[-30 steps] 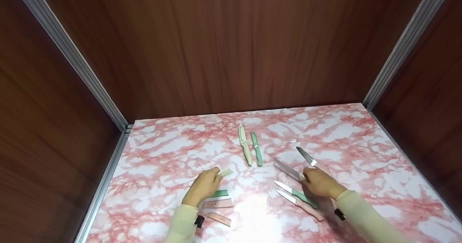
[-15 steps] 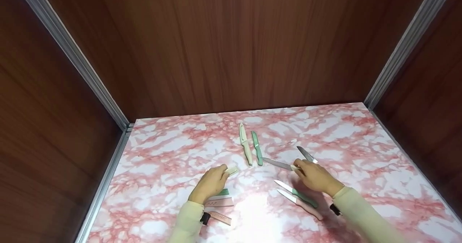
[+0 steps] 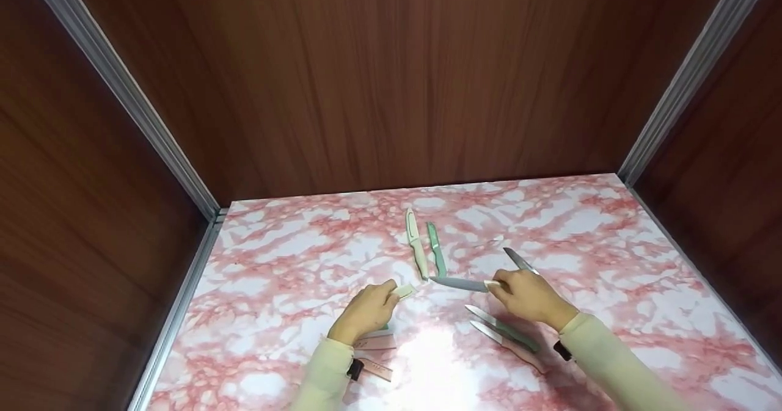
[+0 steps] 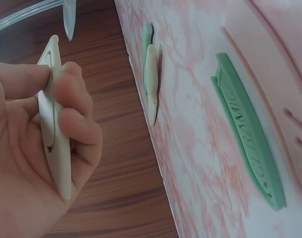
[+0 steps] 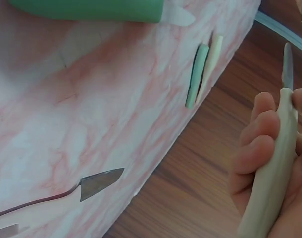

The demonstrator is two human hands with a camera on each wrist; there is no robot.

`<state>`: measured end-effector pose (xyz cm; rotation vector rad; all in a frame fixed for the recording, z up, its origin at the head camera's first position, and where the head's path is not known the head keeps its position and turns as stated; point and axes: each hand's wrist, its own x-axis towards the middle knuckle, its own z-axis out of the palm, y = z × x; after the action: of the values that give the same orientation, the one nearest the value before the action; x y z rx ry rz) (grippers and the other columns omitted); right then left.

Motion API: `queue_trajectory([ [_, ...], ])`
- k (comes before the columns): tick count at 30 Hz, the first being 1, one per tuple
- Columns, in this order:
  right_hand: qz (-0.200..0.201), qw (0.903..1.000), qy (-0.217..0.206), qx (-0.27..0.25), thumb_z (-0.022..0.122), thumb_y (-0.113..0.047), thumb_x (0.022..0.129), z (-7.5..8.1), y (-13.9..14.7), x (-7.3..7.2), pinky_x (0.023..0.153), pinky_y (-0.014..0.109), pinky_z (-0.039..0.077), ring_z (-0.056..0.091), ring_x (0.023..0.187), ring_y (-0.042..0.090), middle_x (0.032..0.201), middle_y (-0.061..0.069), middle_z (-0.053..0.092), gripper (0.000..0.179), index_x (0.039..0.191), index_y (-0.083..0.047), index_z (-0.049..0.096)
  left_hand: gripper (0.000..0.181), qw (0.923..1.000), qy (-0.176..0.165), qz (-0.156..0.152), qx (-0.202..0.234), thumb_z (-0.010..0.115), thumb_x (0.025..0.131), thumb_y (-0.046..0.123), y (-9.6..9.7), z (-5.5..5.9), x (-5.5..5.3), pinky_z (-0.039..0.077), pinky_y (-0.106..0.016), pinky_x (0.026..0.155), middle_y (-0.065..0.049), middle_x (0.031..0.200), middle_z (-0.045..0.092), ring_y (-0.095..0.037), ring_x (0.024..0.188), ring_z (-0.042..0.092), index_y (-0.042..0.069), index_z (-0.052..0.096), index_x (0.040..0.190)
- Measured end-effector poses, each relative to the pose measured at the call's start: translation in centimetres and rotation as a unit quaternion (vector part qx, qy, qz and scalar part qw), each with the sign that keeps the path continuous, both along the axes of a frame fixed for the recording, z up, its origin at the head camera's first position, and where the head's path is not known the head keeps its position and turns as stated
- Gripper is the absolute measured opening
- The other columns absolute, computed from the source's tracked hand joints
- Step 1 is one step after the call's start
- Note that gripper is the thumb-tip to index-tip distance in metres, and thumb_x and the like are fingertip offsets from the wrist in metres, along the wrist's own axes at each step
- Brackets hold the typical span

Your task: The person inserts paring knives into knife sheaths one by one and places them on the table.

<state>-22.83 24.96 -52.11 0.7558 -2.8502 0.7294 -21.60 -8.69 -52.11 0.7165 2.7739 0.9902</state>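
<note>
My left hand (image 3: pixel 366 310) grips a cream knife sheath (image 4: pixel 57 168) between thumb and curled fingers, above the table. In my right hand (image 3: pixel 530 298) is a kitchen knife, held by its cream handle (image 5: pixel 272 183). Its bare blade (image 3: pixel 461 284) points left toward the sheath's mouth end, with a small gap between them. Below the left hand lie a green sheath (image 4: pixel 250 134), mostly hidden in the head view, and two pink sheaths (image 3: pixel 377 342). Near the right hand rest a green-handled knife (image 3: pixel 516 336), a pink-handled knife (image 3: pixel 522 356) and a metal-bladed knife (image 3: pixel 519 259), its handle covered by the hand.
A cream knife (image 3: pixel 418 252) and a green knife (image 3: pixel 435 243), both in sheaths, lie side by side at mid-table. Brown wood-grain panels (image 3: pixel 391 81) enclose the back and sides of the pink marbled table (image 3: pixel 275 276).
The left hand has moved right with the sheath. The right hand has shifted left and slightly up, turning the knife until its blade lies nearly level, pointing at the sheath.
</note>
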Motion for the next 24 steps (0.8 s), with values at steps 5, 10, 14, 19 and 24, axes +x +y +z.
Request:
queue_trajectory([
  [5,0.008,0.9998,0.017,-0.001,0.059,-0.031,0.094,0.06,-0.2,-0.15,0.049,0.025,0.034,0.034,0.048,0.001,0.056,-0.016,0.041,0.021,0.079,-0.016,0.062,0.022,0.9999,-0.005,-0.015,0.003,0.044,0.1,0.021,0.25,-0.15,0.01,0.029,-0.023,0.047,0.008,0.06,0.037,-0.006,0.049,0.032,0.016,0.045,0.079],
  [10,0.024,0.9993,0.029,0.001,0.06,-0.032,0.092,0.16,-0.46,-0.11,0.049,0.025,0.033,0.032,0.047,0.0,0.054,-0.017,0.037,0.021,0.075,-0.019,0.058,0.021,0.9997,0.002,-0.022,-0.003,0.046,0.1,0.025,0.41,-0.37,-0.01,0.029,-0.022,0.048,0.009,0.061,0.037,-0.005,0.05,0.033,0.016,0.047,0.081],
  [14,0.033,0.9991,0.026,0.005,0.061,-0.031,0.092,0.35,-0.7,0.08,0.048,0.024,0.032,0.032,0.048,-0.001,0.055,-0.017,0.037,0.021,0.075,-0.021,0.057,0.019,0.9997,-0.002,-0.022,-0.006,0.049,0.099,0.028,0.56,-0.31,-0.03,0.031,-0.023,0.051,0.009,0.062,0.04,-0.006,0.051,0.035,0.016,0.05,0.084],
  [19,0.042,0.9987,0.029,0.008,0.061,-0.029,0.091,0.55,-0.86,0.15,0.048,0.023,0.031,0.032,0.048,0.0,0.056,-0.017,0.037,0.019,0.075,-0.021,0.056,0.017,0.9997,-0.008,-0.025,-0.002,0.049,0.099,0.028,0.67,-0.14,-0.03,0.03,-0.024,0.051,0.008,0.064,0.039,-0.006,0.052,0.035,0.016,0.051,0.088],
  [24,0.052,0.9981,0.031,0.01,0.062,-0.029,0.091,0.43,-0.78,0.15,0.049,0.023,0.032,0.033,0.049,0.0,0.057,-0.017,0.037,0.019,0.074,-0.022,0.056,0.017,0.9995,-0.014,-0.028,-0.001,0.049,0.099,0.027,0.7,-0.16,0.02,0.03,-0.023,0.05,0.008,0.063,0.039,-0.006,0.052,0.034,0.015,0.05,0.087],
])
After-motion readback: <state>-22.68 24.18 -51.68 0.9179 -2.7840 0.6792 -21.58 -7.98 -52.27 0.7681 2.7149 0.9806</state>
